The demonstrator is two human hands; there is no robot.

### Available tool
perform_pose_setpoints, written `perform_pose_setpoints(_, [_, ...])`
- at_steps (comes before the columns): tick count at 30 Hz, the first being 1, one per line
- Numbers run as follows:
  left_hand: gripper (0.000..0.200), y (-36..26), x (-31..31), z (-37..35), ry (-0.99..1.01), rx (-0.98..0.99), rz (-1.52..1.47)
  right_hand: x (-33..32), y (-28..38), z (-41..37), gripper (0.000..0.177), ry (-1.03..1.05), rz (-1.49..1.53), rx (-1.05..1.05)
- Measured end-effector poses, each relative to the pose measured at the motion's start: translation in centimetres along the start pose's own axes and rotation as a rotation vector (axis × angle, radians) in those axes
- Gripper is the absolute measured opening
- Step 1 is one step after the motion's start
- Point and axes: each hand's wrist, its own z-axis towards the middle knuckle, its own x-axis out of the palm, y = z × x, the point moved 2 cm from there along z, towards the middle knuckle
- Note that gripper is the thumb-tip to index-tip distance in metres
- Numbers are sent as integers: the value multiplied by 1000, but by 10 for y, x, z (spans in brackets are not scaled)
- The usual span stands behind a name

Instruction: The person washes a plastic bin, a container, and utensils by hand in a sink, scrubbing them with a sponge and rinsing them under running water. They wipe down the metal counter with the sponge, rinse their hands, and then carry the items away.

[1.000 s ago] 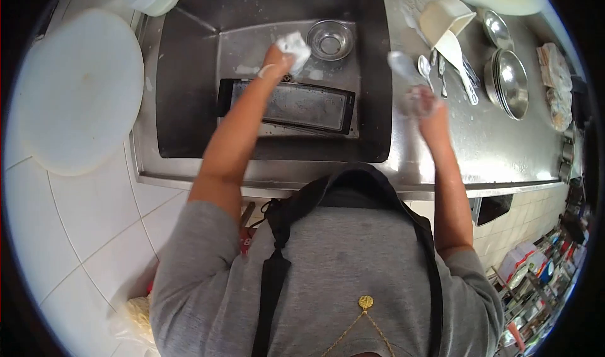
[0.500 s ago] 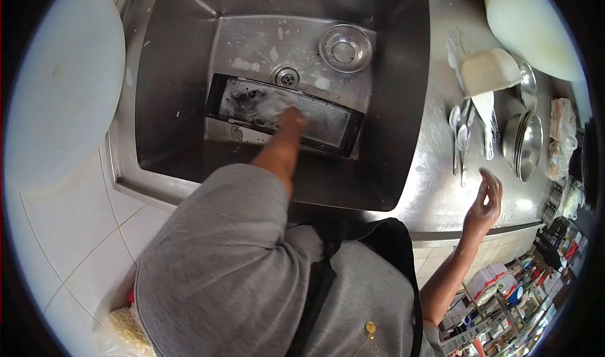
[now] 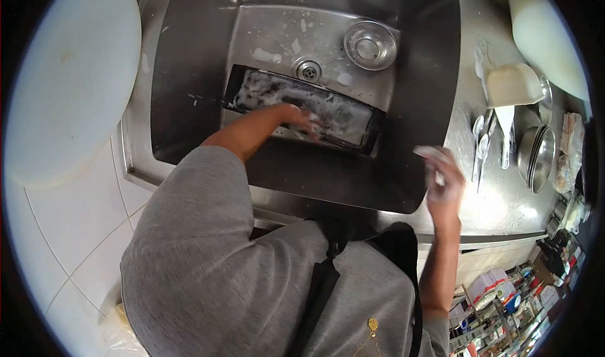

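Observation:
A long black rectangular tray [image 3: 271, 87] lies slantwise on the bottom of the sink [image 3: 302, 177], its inner face smeared with white foam. My left hand [image 3: 299, 119] is over the tray's near edge, fingers stretched out and flecked with foam. Over the sink's right rim is my right hand [image 3: 443, 175], raised and wet with suds, its fingers apart and curved with nothing between them. Behind the tray are the drain [image 3: 308, 71] and a shallow metal bowl [image 3: 370, 46].
On the steel counter to the right lie several spoons [image 3: 483, 146], a white-handled scraper [image 3: 506, 133], a cream-coloured block-like piece [image 3: 513, 86] and stacked metal bowls [image 3: 537, 158]. A large white round board [image 3: 69, 86] stands at the left. Shelves with goods [image 3: 504, 300] show at lower right.
My left hand has moved from rubbing on the tray's surface to its near edge, the arm swinging left. My right hand has come left from the counter to the sink's rim. Foam is spread differently.

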Motion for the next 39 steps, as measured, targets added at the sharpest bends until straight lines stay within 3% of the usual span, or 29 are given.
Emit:
perform_pose_setpoints(1, [67, -11, 4, 0, 74, 84, -64, 24, 1, 12, 28, 104, 21, -24])
perform_pose_setpoints(4, [61, -2, 50, 62, -11, 20, 454, 88, -7, 31, 26, 418, 48, -41])
perform_pose_setpoints(6, [52, -1, 43, 72, -93, 82, 468, 115, -18, 35, 28, 564, 5, -28])
perform_pose_setpoints(8, [43, -2, 29, 51, -174, 181, 356, 131, -30, 32, 33, 671, -66, -18])
perform_pose_setpoints(10, [32, -26, -40, -24, -281, 319, 142, 136, -41, 28, 46, 632, -115, -44])
perform_pose_setpoints(12, [34, -26, -86, -59, -180, 417, 109, 131, -44, 30, 52, 548, -157, -36])
perform_pose_setpoints(14, [38, -15, -104, -90, -34, 555, 25, 115, -36, 34, 48, 632, 57, 137])
perform_pose_setpoints(15, [38, -15, -110, -113, -108, 580, -40, 107, -27, 33, 48, 677, 169, 226])
perform_pose_setpoints(18, [36, -17, -124, -171, -229, 510, -332, 83, 17, 39, 45, 533, 448, 62])
perform_pose_setpoints(19, [32, -23, -128, -190, -354, 526, -318, 82, 38, 41, 41, 364, 468, -69])
perform_pose_setpoints(22, [27, -34, -118, -207, -977, 395, -473, 98, 56, 41, 39, 61, 524, 121])
perform_pose_setpoints(23, [31, -49, -103, -202, -1174, 479, -338, 96, 71, 42, 37, 27, 445, 116])
perform_pose_setpoints(24, [38, -86, -84, -218, -1068, 462, -510, 98, 75, 44, 38, -19, 494, 185])
perform_pose_setpoints(25, [45, -122, -61, -227, -1245, 321, -219, 100, 78, 45, 38, -65, 540, 255])
perform_pose_setpoints(27, [44, -169, -34, -239, -1325, 273, -248, 105, 98, 49, 38, -225, 721, 331])
perform_pose_setpoints(28, [42, -175, -31, -247, -1302, 304, -278, 101, 98, 46, 37, -234, 647, 277])
perform_pose_setpoints(30, [39, -144, -42, -245, -1390, 241, -92, 88, 88, 35, 36, -174, 539, 243])
perform_pose_setpoints(31, [30, -112, -54, -238, -1401, 85, -169, 68, 105, 33, 34, -167, 464, 263])
perform_pose_setpoints(32, [32, -54, -63, -212, -1447, -10, 14, 56, 112, 29, 32, -318, 633, 378])
perform_pose_setpoints(33, [36, -28, -81, -244, -1348, -219, -188, 41, 118, 26, 34, -374, 759, 541])
perform_pose_setpoints(36, [47, 104, -97, -226, -1435, -589, -413, 8, 119, 8, 42, -347, 893, 530])
perform_pose_setpoints(38, [51, 54, -95, -241, -1293, -478, -354, 10, 120, 8, 43, -365, 951, 586])
perform_pose_setpoints(39, [48, 2, -92, -247, -1282, -436, -253, 13, 120, 7, 44, -372, 983, 616])
